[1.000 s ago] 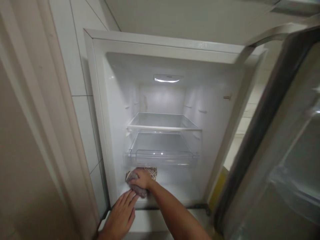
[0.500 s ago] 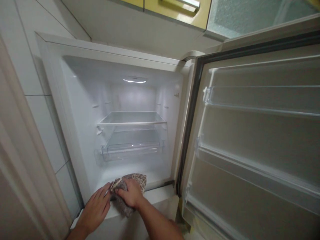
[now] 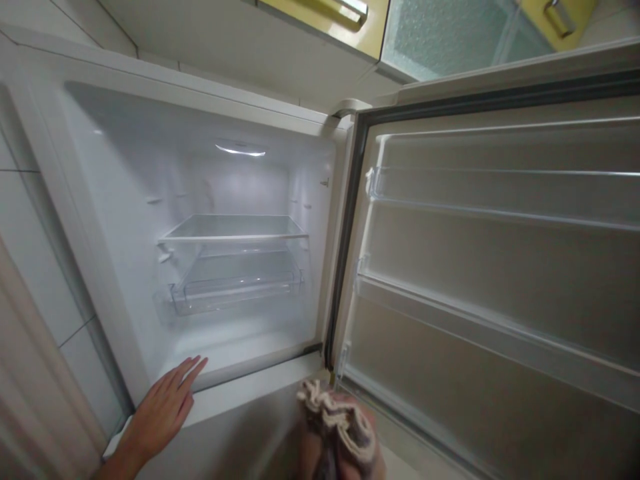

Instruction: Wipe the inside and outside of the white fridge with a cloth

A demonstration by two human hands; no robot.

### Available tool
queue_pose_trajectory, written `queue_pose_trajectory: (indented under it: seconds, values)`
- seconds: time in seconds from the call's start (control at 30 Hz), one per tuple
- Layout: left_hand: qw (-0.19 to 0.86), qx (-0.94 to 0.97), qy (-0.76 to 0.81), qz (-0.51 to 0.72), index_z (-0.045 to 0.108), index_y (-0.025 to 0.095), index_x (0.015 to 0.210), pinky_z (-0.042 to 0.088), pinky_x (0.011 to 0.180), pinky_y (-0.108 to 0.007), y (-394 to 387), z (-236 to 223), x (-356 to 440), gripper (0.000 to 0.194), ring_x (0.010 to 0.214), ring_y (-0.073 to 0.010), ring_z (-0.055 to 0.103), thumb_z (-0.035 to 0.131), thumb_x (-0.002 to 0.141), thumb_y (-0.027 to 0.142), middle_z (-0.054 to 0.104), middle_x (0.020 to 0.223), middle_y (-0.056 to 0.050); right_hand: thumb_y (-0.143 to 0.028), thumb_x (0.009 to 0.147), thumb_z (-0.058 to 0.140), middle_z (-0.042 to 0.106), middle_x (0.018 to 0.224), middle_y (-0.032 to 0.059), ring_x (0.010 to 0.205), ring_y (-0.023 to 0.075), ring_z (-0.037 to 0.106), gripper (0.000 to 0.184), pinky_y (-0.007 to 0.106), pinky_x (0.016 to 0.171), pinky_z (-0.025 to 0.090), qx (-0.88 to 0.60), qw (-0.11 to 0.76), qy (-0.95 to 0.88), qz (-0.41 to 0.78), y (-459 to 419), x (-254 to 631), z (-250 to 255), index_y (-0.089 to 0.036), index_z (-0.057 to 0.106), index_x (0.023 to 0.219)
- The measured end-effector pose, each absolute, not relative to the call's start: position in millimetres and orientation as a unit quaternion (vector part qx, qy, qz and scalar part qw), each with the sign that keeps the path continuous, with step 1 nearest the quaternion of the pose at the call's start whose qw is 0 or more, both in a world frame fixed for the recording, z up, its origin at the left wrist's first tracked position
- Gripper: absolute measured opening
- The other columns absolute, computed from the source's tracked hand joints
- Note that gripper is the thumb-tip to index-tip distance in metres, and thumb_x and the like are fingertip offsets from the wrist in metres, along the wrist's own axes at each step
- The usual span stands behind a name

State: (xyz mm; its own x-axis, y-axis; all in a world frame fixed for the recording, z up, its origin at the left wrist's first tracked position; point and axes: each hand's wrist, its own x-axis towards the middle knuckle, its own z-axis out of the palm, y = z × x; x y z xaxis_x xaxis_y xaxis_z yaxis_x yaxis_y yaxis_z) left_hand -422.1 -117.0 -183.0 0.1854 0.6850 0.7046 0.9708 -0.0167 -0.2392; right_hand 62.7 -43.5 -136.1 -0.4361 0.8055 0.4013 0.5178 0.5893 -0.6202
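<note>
My left hand (image 3: 163, 407) rests with fingers stretched out on the front lower edge of the fridge (image 3: 260, 390), at its left corner. Low in the view, right of the middle, my right hand (image 3: 373, 447) grips a bunched brown and beige cloth (image 3: 340, 420); the cloth covers most of the fingers. That hand is in front of the fridge, near the bottom of the open door (image 3: 480, 293). Inside the fridge are a glass shelf (image 3: 235, 227) and, below it, a clear plastic drawer (image 3: 240, 291).
The door stands wide open on the right with clear door racks (image 3: 500, 193). Above hang yellow cabinets (image 3: 330, 23) and a frosted glass panel (image 3: 445, 37). A tiled wall (image 3: 30, 220) runs close along the left side.
My right hand has lifted the cloth off the fridge's front edge and moved right and down toward me. My left hand stays on the edge. The view has shifted to the right.
</note>
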Motion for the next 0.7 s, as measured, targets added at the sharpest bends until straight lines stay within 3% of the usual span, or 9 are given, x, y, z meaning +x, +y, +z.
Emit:
queue_pose_trajectory:
  seconds: [0.07,0.1,0.17,0.3,0.37,0.43,0.53,0.7]
  values:
    - [0.352,-0.688,-0.6,-0.206,0.032,0.027,0.177,0.05,0.115,-0.04,-117,-185,-424,0.078,0.133,-0.0276,0.073,0.05,0.101,0.026,0.072,0.153,-0.009,-0.062,0.108,0.045,0.078,0.123,0.0152,0.12,0.041,0.075,0.047,0.06,0.101,0.064,-0.343,0.487,-0.79,0.147,-43,102,-93,-0.04,0.076,0.136]
    - [0.351,-0.69,-0.598,-0.208,0.033,0.026,0.177,0.05,0.116,-0.041,-116,-187,-425,0.077,0.133,-0.0282,0.072,0.05,0.101,0.026,0.072,0.153,-0.01,-0.056,0.11,0.044,0.076,0.129,0.0146,0.126,0.0398,0.072,0.046,0.062,0.107,0.061,-0.3,0.536,-0.782,0.109,-44,116,-68,-0.041,0.072,0.143]
    - [0.349,-0.69,-0.6,-0.207,0.036,0.024,0.175,0.049,0.117,-0.043,-115,-190,-427,0.075,0.134,-0.0293,0.072,0.049,0.102,0.027,0.072,0.153,-0.011,-0.049,0.11,0.046,0.067,0.149,0.0147,0.141,0.0396,0.063,0.054,0.064,0.115,0.054,-0.247,0.511,-0.821,0.058,-46,134,-21,-0.041,0.057,0.162]
    - [0.343,-0.686,-0.611,-0.197,0.042,0.023,0.171,0.049,0.117,-0.044,-113,-194,-428,0.07,0.135,-0.0296,0.071,0.047,0.102,0.029,0.071,0.155,-0.012,-0.037,0.109,0.047,0.059,0.154,0.012,0.139,0.0359,0.059,0.061,0.056,0.109,0.056,-0.255,0.512,-0.819,-0.054,-43,149,37,-0.041,0.046,0.17]
    - [0.34,-0.685,-0.614,-0.197,0.044,0.023,0.169,0.049,0.116,-0.044,-113,-195,-428,0.068,0.135,-0.0294,0.071,0.046,0.101,0.029,0.071,0.154,-0.012,-0.034,0.105,0.055,0.056,0.154,0.0118,0.136,0.0363,0.058,0.064,0.056,0.111,0.055,-0.317,0.465,-0.822,-0.09,-36,153,48,-0.044,0.051,0.167]
    - [0.337,-0.688,-0.611,-0.199,0.045,0.022,0.169,0.049,0.118,-0.044,-113,-195,-428,0.068,0.135,-0.0299,0.071,0.046,0.101,0.03,0.071,0.154,-0.012,-0.031,0.099,0.064,0.059,0.144,0.0117,0.129,0.0345,0.062,0.063,0.052,0.11,0.056,-0.374,0.343,-0.858,-0.073,-28,154,50,-0.046,0.06,0.161]
    - [0.335,-0.694,-0.603,-0.206,0.041,0.022,0.171,0.05,0.117,-0.045,-113,-195,-430,0.071,0.134,-0.0311,0.071,0.047,0.101,0.03,0.072,0.153,-0.013,-0.026,0.1,0.062,0.067,0.126,0.0102,0.115,0.0291,0.068,0.058,0.043,0.104,0.058,-0.417,0.161,-0.894,0.029,-22,149,47,-0.042,0.066,0.156]
    - [0.331,-0.692,-0.609,-0.2,0.033,0.024,0.175,0.049,0.117,-0.047,-113,-196,-430,0.074,0.134,-0.0317,0.071,0.045,0.102,0.03,0.07,0.153,-0.013,-0.034,0.109,0.054,0.066,0.135,0.0115,0.124,0.0274,0.067,0.059,0.039,0.111,0.055,-0.424,0.165,-0.882,0.124,-31,147,47,-0.036,0.054,0.168]
